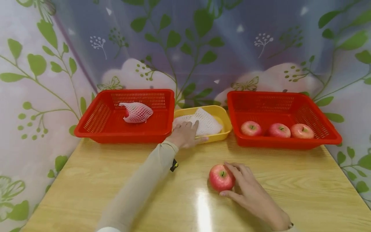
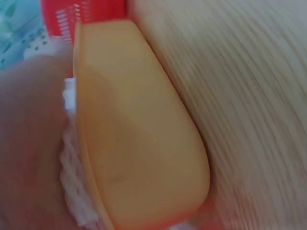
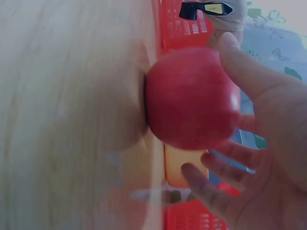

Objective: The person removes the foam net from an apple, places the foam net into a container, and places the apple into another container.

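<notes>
A bare red apple point(image 1: 222, 178) sits on the table just below and right of the frame's centre, stem up. The right hand point(image 1: 251, 189) curves round its right side, thumb on the near side and fingers on the far side; the right wrist view shows the lower fingers spread apart.

Above, at the centre of the frame, the left hand point(image 1: 185, 132) reaches over the front rim of a yellow tray point(image 1: 221, 113), fingers lying slightly spread on white foam nets point(image 1: 207, 124) inside. Whether it pinches a net I cannot tell; the left wrist view shows mostly the tray's outer wall.

Left of the tray, a red basket point(image 1: 124, 137) holds one apple in a foam net point(image 1: 137, 112), red showing at its left end. Right of it, a second red basket point(image 1: 284, 141) holds three bare apples point(image 1: 279, 130) in a row along its front. So one apple looks netted, and four in sight are bare, counting the one at the right hand.

Under everything is a wooden table point(image 1: 72, 193); behind hangs a leaf-printed backdrop point(image 1: 203, 74).
</notes>
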`<state>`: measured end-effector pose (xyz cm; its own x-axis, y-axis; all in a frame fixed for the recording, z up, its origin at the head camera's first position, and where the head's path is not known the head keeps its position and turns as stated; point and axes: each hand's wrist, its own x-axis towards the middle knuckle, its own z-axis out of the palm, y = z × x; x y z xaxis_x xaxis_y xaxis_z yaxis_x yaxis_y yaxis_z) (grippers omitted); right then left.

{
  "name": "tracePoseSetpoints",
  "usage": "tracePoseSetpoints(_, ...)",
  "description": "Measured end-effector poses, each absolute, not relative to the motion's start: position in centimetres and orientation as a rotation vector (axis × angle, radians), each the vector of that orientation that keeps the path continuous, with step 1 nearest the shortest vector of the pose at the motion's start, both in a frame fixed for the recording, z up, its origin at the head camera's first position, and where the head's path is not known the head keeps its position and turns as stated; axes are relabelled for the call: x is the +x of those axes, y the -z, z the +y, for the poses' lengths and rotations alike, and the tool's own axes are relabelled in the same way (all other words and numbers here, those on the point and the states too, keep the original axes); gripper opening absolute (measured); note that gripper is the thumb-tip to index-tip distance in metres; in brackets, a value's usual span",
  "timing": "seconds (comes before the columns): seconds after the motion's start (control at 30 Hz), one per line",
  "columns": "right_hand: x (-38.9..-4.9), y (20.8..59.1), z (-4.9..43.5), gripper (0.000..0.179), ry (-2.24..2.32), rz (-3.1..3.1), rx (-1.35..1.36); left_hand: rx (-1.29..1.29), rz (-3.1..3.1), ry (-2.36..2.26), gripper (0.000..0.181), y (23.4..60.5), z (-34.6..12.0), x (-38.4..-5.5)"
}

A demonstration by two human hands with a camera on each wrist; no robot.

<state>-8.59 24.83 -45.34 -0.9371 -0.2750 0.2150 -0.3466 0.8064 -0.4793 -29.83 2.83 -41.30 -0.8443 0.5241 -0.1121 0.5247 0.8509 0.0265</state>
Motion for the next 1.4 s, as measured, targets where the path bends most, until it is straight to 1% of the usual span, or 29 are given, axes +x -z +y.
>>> tracePoseSetpoints(0.07, -8.8, 45.6, 24.3, 0.088, -0.816, -2.868, 0.497, 0.767, 2.89, -0.142, 0.101, 41.6, 2.5, -29.6)
tracePoseSetpoints(0.17, -9.1, 45.8, 23.8, 0.09, -0.832, -2.882, 0.485, 0.803, 3.009, -0.252, 0.097, 40.8, 2.7, -29.2)
tracePoseSetpoints(0.23, -9.3, 45.9, 23.7, 0.089, -0.832, -2.882, 0.477, 0.916, 3.079, -0.301, 0.09, 39.8, 3.4, -28.7)
tracePoseSetpoints(0.33, -9.5, 46.0, 23.7, 0.086, -0.839, -2.865, 0.483, 1.154, 3.074, -0.353, 0.073, 38.5, 5.2, -27.8)
tracePoseSetpoints(0.4, -9.5, 45.9, 23.9, 0.084, -0.85, -2.862, 0.469, 1.305, 2.989, -0.355, 0.067, 38.3, 6.8, -27.4)
tracePoseSetpoints(0.47, -9.4, 45.5, 24.6, 0.083, -0.854, -2.865, 0.429, 1.37, 2.89, -0.367, 0.064, 38.7, 8.7, -27.3)
tracePoseSetpoints(0.53, -9.2, 44.8, 25.6, 0.082, -0.868, -2.858, 0.369, 1.384, 2.835, -0.402, 0.064, 39.7, 10.3, -27.6)
tracePoseSetpoints(0.67, -9.2, 42.5, 28.3, 0.082, -0.874, -2.818, 0.269, 1.292, 2.816, -0.583, 0.068, 41.4, 11.8, -28.0)
tracePoseSetpoints(0.8, -10.6, 39.3, 31.5, 0.087, -0.775, -2.666, 0.286, 1.226, 2.816, -0.684, 0.07, 41.4, 12.2, -27.7)
tracePoseSetpoints(0.9, -12.5, 36.7, 33.9, 0.089, -0.704, -2.592, 0.245, 1.2, 2.804, -0.671, 0.071, 41.0, 12.7, -27.6)
tracePoseSetpoints(1.0, -15.9, 34.6, 35.7, 0.092, -0.728, -2.65, 0.146, 1.172, 2.804, -0.644, 0.072, 40.7, 12.6, -27.7)
tracePoseSetpoints(1.07, -18.5, 33.9, 36.7, 0.093, -0.758, -2.709, 0.09, 1.156, 2.807, -0.625, 0.072, 40.7, 12.6, -27.8)
tracePoseSetpoints(1.23, -24.6, 34.3, 38.7, 0.093, -0.781, -2.857, 0.051, 1.143, 2.826, -0.573, 0.072, 40.8, 12.5, -27.8)
tracePoseSetpoints(1.4, -28.6, 36.3, 40.4, 0.09, -0.681, -2.976, 0.086, 1.169, 2.837, -0.524, 0.071, 40.9, 12.7, -27.6)
